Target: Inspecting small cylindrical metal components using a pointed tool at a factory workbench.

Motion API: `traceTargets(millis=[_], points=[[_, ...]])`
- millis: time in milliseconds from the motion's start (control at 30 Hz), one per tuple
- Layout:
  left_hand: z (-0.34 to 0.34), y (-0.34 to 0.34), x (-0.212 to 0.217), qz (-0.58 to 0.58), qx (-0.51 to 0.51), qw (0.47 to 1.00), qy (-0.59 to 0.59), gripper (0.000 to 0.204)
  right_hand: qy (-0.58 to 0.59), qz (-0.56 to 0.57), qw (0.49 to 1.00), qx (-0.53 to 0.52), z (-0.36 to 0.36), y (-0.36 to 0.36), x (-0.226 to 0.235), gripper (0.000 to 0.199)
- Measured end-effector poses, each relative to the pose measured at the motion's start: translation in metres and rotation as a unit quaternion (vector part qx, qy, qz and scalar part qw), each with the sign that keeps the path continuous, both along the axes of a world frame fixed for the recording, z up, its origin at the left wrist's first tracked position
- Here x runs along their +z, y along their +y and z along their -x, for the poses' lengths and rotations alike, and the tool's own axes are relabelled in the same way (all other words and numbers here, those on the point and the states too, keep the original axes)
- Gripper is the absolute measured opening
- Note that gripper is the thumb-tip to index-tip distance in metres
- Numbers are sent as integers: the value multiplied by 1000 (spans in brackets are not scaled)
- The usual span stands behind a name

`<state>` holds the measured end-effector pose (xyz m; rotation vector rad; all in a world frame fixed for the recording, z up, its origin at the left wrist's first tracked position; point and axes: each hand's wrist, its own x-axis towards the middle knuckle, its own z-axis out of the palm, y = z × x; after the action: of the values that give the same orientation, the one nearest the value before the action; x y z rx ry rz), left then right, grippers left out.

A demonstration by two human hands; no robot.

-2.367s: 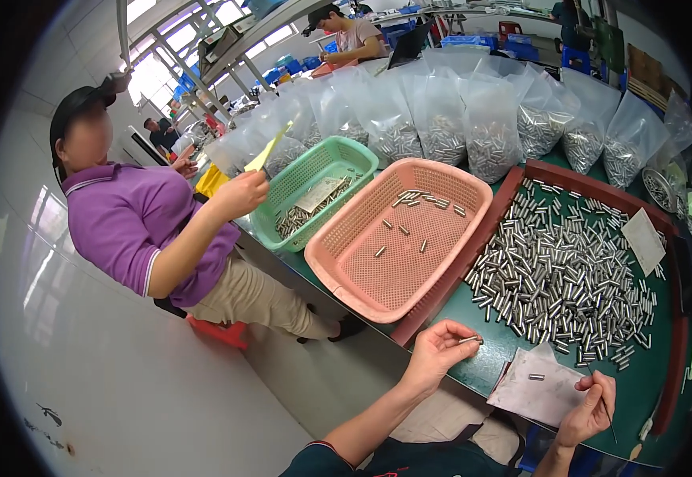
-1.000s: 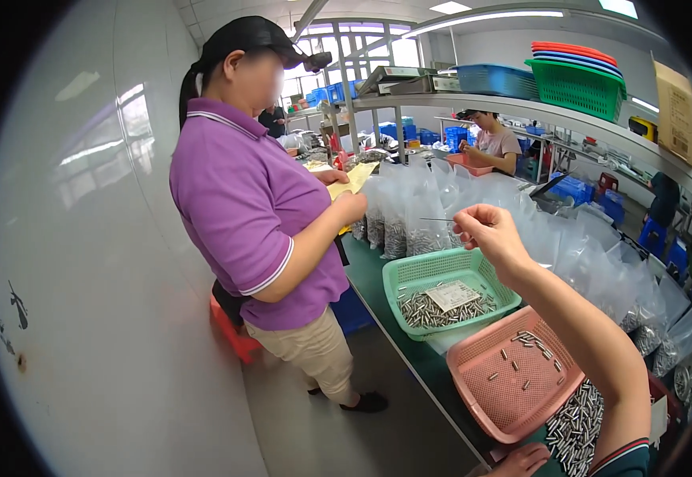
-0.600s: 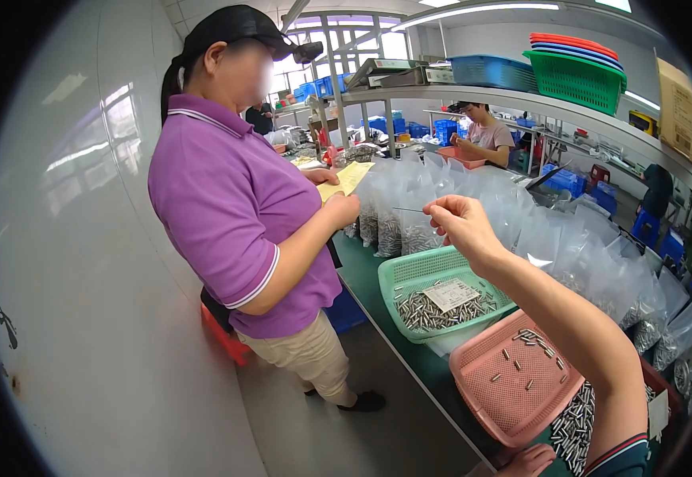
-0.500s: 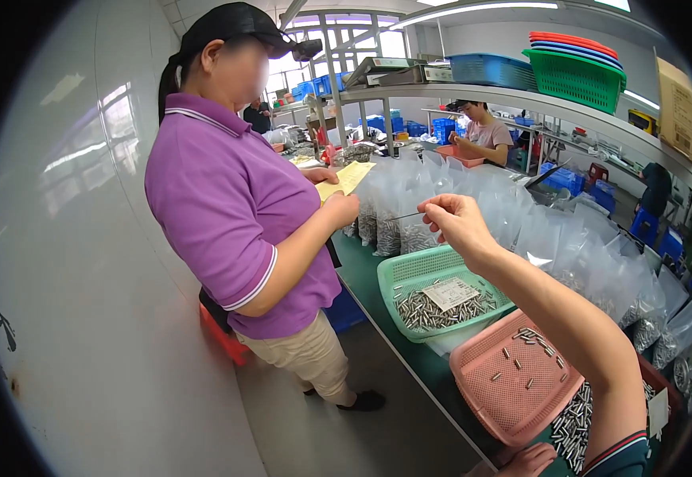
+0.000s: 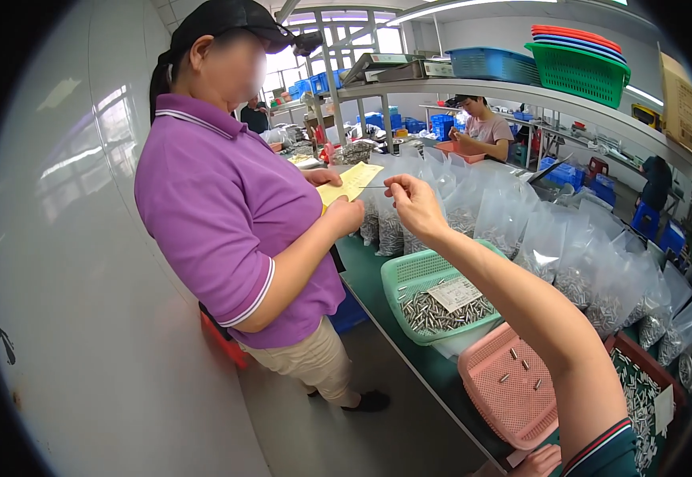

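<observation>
Stretched out from the lower right, my right hand (image 5: 414, 203) pinches a thin dark rod (image 5: 375, 187) between thumb and fingertips. The rod points left, its tip at the edge of a yellow paper (image 5: 351, 181) that a co-worker in a purple shirt (image 5: 227, 215) holds in both hands. My left hand (image 5: 541, 461) shows only in part at the lower edge, beside a pink basket (image 5: 493, 397); its grip cannot be made out. A few short metal pins (image 5: 525, 365) lie in that basket. Under my right forearm, a green basket (image 5: 398, 274) holds many metal pins and a paper label (image 5: 455, 294).
Clear bags of metal parts (image 5: 545, 238) line the table's far side. A dark red tray (image 5: 676, 374) with more pins stands at the right. Above runs a shelf (image 5: 473, 91) with stacked baskets (image 5: 577, 71). Another person (image 5: 485, 135) sits behind the bags.
My right hand has moved left and up with the rod, to the yellow paper. My view has shifted slightly, and the forearm now covers more of the pink basket.
</observation>
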<state>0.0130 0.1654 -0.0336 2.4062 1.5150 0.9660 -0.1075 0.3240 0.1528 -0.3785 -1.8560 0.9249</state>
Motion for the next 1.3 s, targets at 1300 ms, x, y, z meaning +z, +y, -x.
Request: traceTargets(millis=[1300], points=[[146,88,-10,19,47,967,251,23,-99,-23,993,-62,51,26,-22,29]])
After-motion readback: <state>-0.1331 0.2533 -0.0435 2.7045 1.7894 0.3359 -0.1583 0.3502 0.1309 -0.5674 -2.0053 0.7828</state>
